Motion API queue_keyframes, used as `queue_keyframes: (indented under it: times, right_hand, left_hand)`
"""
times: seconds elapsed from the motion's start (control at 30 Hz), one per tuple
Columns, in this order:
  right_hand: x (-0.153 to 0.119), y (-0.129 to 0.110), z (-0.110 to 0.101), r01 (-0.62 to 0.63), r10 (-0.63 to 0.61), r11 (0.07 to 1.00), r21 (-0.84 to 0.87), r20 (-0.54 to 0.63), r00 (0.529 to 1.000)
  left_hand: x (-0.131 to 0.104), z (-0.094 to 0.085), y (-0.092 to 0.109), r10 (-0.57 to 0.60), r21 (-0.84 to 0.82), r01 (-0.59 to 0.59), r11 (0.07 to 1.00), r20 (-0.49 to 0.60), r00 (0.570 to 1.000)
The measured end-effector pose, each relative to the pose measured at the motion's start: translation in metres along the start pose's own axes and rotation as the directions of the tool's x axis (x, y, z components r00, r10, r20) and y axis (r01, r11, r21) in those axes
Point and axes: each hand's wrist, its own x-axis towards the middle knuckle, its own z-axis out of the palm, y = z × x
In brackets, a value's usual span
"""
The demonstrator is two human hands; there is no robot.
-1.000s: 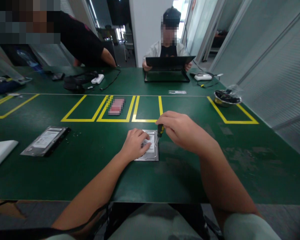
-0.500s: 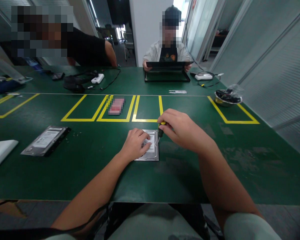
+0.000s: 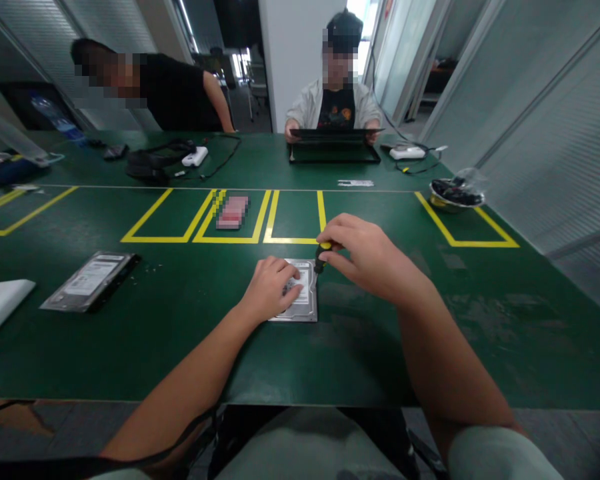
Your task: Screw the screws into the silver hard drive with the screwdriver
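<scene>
A silver hard drive (image 3: 306, 308) with a white label lies flat on the green table. My left hand (image 3: 273, 288) is laid over its left part, thumb and fingers bent across the top, holding it in place and hiding much of the label. Pinched in the fingers of my right hand (image 3: 357, 250) is a short black-and-yellow screwdriver (image 3: 323, 256). It points down at the drive's upper right edge; whether the tip sits in a screw is too small to tell.
Another hard drive (image 3: 93, 280) in a clear bag lies left, near a white object (image 3: 3, 307). A pixelated pink item (image 3: 233, 212) is between yellow tape lines. Far right stands a metal bowl (image 3: 455, 197) of dark parts. Across the table, a person holds a black frame-like panel (image 3: 335, 135).
My right hand and the screwdriver have shifted very slightly and the handle has tilted a little. My left hand and the drive stay put. The person at far left has moved slightly right.
</scene>
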Motion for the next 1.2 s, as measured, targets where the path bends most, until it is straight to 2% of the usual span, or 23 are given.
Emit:
queue_keyframes:
  times: [0.2, 0.67, 0.83, 0.97, 1.2]
  right_hand:
    - [-0.0025, 0.0021, -0.0039, 0.050, -0.050, 0.999, 0.006, 0.049, 0.998]
    - [-0.0005, -0.0001, 0.0031, 0.028, -0.029, 0.999, 0.035, 0.030, 0.999]
    - [-0.0017, 0.0034, 0.0003, 0.070, -0.070, 0.996, 0.047, 0.006, 0.997]
    - [-0.0005, 0.0026, -0.0008, 0.082, -0.084, 0.995, 0.062, 0.031, 0.996]
    - [-0.0006, 0.0007, -0.0007, 0.024, -0.024, 1.000, 0.002, 0.005, 1.000]
  left_hand:
    - [-0.0004, 0.0007, -0.0010, 0.006, 0.002, -0.006, 1.000, -0.002, 1.000]
    - [0.0000, 0.0011, -0.0013, 0.005, -0.010, -0.005, 1.000, -0.004, 1.000]
    - [-0.0002, 0.0013, -0.0017, 0.003, -0.012, -0.003, 1.000, 0.002, 1.000]
    - [0.0000, 0.0013, -0.0016, 0.001, -0.010, -0.001, 1.000, 0.005, 1.000]
    - [-0.0002, 0.0022, -0.0022, 0.006, -0.008, -0.006, 1.000, 0.004, 1.000]
